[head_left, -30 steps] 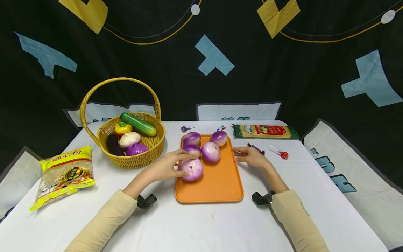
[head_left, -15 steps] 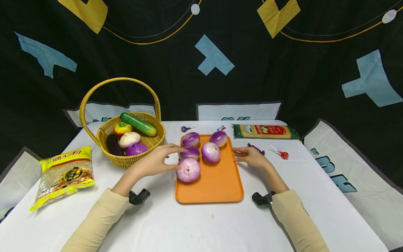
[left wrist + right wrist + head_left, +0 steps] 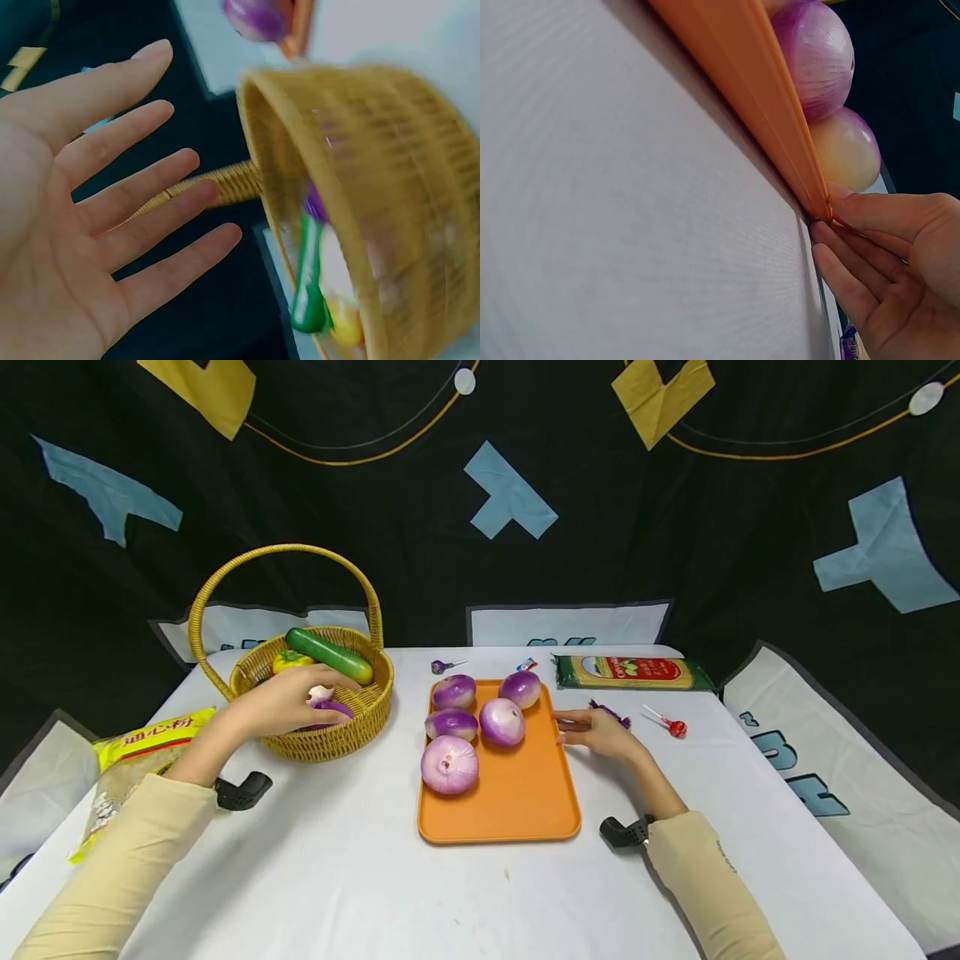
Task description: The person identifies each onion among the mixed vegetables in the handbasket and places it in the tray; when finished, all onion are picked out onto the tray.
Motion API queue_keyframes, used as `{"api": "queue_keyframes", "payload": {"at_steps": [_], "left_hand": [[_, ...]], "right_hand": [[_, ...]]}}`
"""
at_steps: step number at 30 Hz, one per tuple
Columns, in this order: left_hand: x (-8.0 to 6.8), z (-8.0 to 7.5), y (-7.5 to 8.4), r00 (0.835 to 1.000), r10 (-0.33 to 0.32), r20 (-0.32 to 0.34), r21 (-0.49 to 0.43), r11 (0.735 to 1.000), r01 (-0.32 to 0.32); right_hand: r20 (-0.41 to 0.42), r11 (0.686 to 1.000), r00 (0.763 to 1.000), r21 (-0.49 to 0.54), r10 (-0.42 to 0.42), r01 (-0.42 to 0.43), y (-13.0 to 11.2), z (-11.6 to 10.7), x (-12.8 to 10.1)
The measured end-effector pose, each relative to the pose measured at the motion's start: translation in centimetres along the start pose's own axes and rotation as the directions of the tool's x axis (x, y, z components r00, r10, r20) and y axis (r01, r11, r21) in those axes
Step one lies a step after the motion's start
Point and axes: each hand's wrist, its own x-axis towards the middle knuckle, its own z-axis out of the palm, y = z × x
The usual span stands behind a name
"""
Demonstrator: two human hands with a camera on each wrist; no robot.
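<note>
My left hand (image 3: 281,700) is over the yellow wicker basket (image 3: 330,745), its fingers spread and holding nothing in the left wrist view. Beneath it, partly covered, lie a purple onion (image 3: 330,708), a whitish bulb and a red-yellow pepper (image 3: 291,659); a green cucumber (image 3: 330,656) rests behind them. On the orange tray (image 3: 525,802) sit several purple onions, the nearest one pale and round (image 3: 450,766). My right hand (image 3: 600,732) pinches the tray's right rim, thumb on top and fingers underneath, as the right wrist view shows.
A yellow bag of dry food (image 3: 161,739) lies left, partly behind my left arm. A green noodle packet (image 3: 633,673) lies at the back right. Lollipops, one red (image 3: 677,729), and a small wrapped candy (image 3: 527,665) are scattered around the tray.
My left hand has let go of the front round onion, which shifted slightly left on the tray, and has moved left over the basket. My right hand has stayed at the rim.
</note>
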Motion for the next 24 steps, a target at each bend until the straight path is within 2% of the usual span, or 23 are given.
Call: {"api": "queue_keyframes", "payload": {"at_steps": [5,11,17,24], "left_hand": [[0.4,-1.0,-1.6,0.997,-0.030,0.071,0.037,0.999,0.027],[1.3,-0.9,-4.3,0.989,-0.021,0.145,0.039,0.999,0.016],[1.9,-0.4,-6.2,0.963,-0.024,0.270,0.006,1.000,0.023],[2.1,0.0,-6.8,0.958,-0.005,0.286,-0.016,1.000,0.010]], "right_hand": [[0.001,1.000,1.000,0.002,-0.010,0.010,0.2,0.0,-0.1],[-0.001,1.000,1.000,0.015,-0.008,0.008,0.2,0.1,0.0],[-0.001,1.000,1.000,0.008,0.001,-0.001,0.3,0.1,0.0],[0.002,1.000,1.000,0.010,-0.004,0.004,0.2,-0.1,0.0]]}}
